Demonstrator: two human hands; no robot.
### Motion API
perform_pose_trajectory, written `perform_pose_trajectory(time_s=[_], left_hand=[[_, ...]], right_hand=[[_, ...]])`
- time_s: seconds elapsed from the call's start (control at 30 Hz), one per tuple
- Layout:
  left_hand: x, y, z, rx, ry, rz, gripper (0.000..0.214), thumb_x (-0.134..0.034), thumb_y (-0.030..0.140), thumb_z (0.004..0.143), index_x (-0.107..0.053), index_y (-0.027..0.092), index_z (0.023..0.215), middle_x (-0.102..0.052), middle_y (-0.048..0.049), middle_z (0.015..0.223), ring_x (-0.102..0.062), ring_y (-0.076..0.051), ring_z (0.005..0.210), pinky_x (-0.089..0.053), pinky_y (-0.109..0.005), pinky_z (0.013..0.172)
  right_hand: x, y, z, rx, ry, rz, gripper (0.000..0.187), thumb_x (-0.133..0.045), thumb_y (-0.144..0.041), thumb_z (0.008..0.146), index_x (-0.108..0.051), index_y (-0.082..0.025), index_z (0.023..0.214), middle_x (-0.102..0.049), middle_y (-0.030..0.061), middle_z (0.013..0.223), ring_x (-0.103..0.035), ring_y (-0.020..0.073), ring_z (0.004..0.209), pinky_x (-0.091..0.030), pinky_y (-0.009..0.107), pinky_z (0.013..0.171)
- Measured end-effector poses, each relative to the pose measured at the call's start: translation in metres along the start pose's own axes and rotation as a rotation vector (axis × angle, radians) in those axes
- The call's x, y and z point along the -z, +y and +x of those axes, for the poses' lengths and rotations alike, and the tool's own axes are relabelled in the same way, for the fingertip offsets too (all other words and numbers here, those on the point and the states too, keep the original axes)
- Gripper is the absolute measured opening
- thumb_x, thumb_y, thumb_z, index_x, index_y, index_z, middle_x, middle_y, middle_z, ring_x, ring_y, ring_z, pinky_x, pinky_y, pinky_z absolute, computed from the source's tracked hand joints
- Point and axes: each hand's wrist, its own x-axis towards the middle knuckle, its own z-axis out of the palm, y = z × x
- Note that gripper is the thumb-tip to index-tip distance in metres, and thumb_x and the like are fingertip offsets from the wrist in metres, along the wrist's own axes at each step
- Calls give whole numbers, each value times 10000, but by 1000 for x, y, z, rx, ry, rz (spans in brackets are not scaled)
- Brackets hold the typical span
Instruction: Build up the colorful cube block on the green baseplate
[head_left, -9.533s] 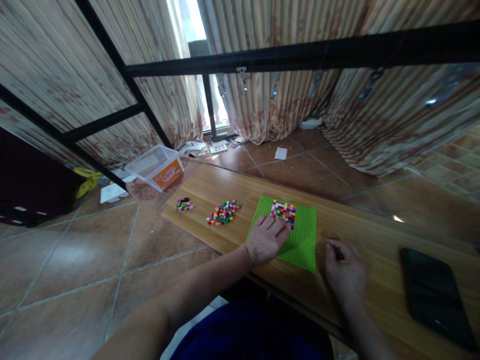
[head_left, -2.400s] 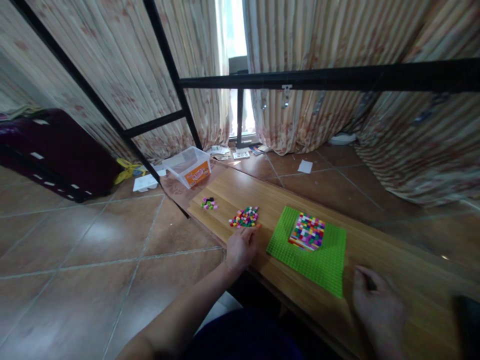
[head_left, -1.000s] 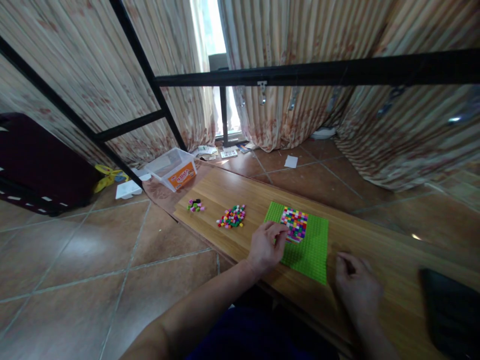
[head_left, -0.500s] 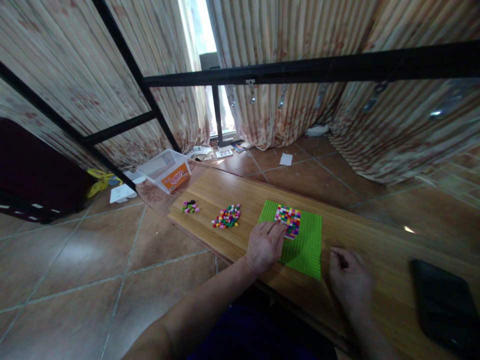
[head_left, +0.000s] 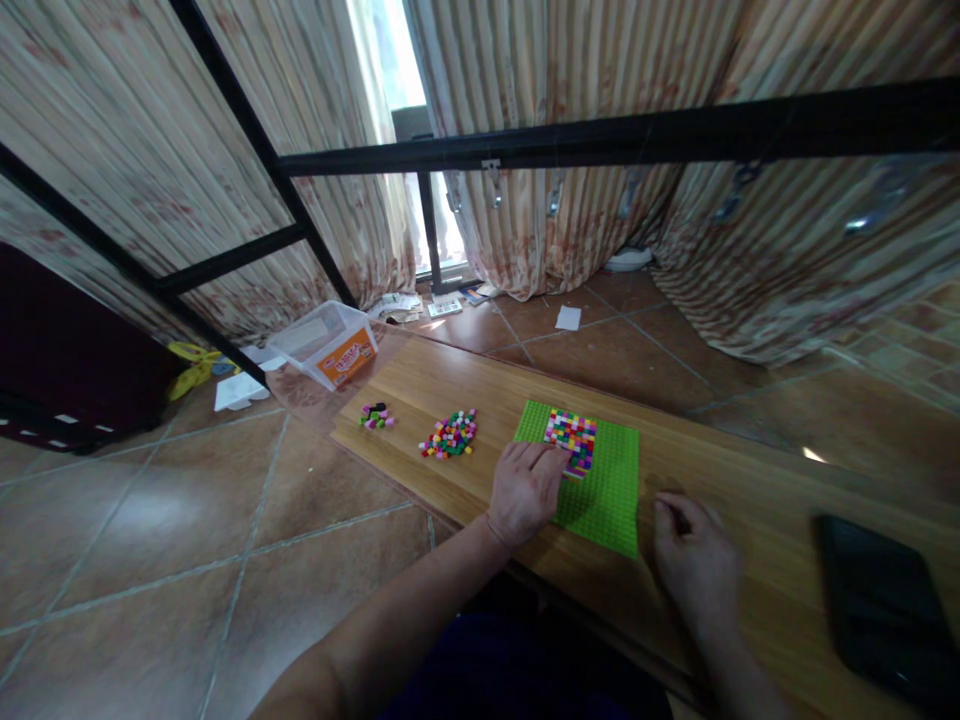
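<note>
My left hand (head_left: 526, 492) is closed, its fingertips pinched at the near left side of a block of small multicoloured bricks (head_left: 574, 434). Those bricks sit in packed rows on a green studded baseplate (head_left: 613, 500). Whatever is between the left fingers is hidden by the hand. Just right of the baseplate, my right hand (head_left: 699, 562) rests on the wooden table with its fingers curled in, and nothing shows in it. A loose pile of mixed coloured bricks (head_left: 450, 436) lies left of the baseplate. Farther left is a smaller pile of pink, green and black bricks (head_left: 375, 416).
A clear plastic box (head_left: 327, 345) with an orange label stands at the table's far left end. A dark phone-like slab (head_left: 881, 605) lies on the wooden table (head_left: 480, 385) at the right. A black metal bar (head_left: 540, 150) crosses beyond the table, before curtains.
The whole view has shifted slightly, moving the scene a little to the left. Both hands keep nearly the same pose and place relative to the baseplate.
</note>
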Motion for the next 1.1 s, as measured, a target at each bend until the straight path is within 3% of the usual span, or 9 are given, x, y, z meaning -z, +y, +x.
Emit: perform_pose_trajectory(time_s=[0.4,0.63,0.83,1.1], left_hand=[[-6,0,0,32,80,8,244,-482,259,1011,-725,249,1032,-736,-50,1056,-656,-175,969,-402,-377,905],[-11,-4,1,53,31,37,216,-539,263,981,-748,293,1029,-706,-40,1080,-633,-173,978,-393,-383,941],[-12,-9,0,-12,116,34,199,-571,260,961,-756,305,1022,-721,-29,1021,-634,-166,915,-389,-386,923],[-14,-11,-5,-45,70,131,236,-548,242,976,-731,324,1100,-733,-21,1040,-630,-175,934,-357,-413,989]], right_hand=[[2,-5,0,-31,-2,26,373,-457,-444,880,-704,-168,928,-689,110,951,-617,225,809,-461,345,753],[4,-7,0,-28,-6,5,365,-454,-432,889,-704,-169,925,-694,110,942,-619,232,806,-457,350,742],[4,-6,-1,-34,-1,12,366,-462,-436,887,-708,-168,930,-700,112,961,-629,230,816,-465,343,747],[5,-7,-1,-45,-9,4,377,-457,-446,878,-711,-169,916,-692,108,946,-617,221,790,-458,339,738]])
